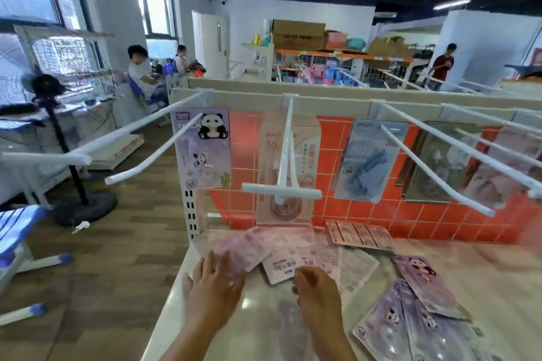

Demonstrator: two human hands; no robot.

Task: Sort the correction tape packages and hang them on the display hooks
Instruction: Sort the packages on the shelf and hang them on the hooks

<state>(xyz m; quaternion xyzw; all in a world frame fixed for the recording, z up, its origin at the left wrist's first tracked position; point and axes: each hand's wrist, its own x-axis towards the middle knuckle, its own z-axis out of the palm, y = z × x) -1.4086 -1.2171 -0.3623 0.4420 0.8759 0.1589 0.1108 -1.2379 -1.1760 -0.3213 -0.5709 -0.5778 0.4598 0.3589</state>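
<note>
**Sorting the loose packs before hanging**

While both hands work low over the bench [264, 316], the job looks to be at the sorting stage, not the hanging one. The left hand [215, 278] lies flat with fingers spread on the near end of a fan of pink packages [281, 255], pressing on them and closing on nothing. The right hand [315, 281] is curled with its knuckles toward the camera; its fingertips are hidden, so whether its grip has hold of a pink card cannot be told. It sits just beside the fan's lower edge.

To the right, near the bench's front, a separate heap of purple panda packages [416, 310] lies overlapped, well apart from the pink ones. One more pink pack [359, 235] lies face down against the foot of the orange grid panel [381, 211].

Farther back, white display hooks [286, 155] jut out from the panel toward the viewer. A purple panda pack [202, 148] hangs on the left hook, a pink pack [286, 167] on the middle one, a blue pack [371, 159] on the next, with blurred packs beyond.

The next move probably calls for squaring the pink fan into one stack, pinching it near the hang holes, and threading those over the middle hook's tip, where the matching pink pack already hangs.
</note>
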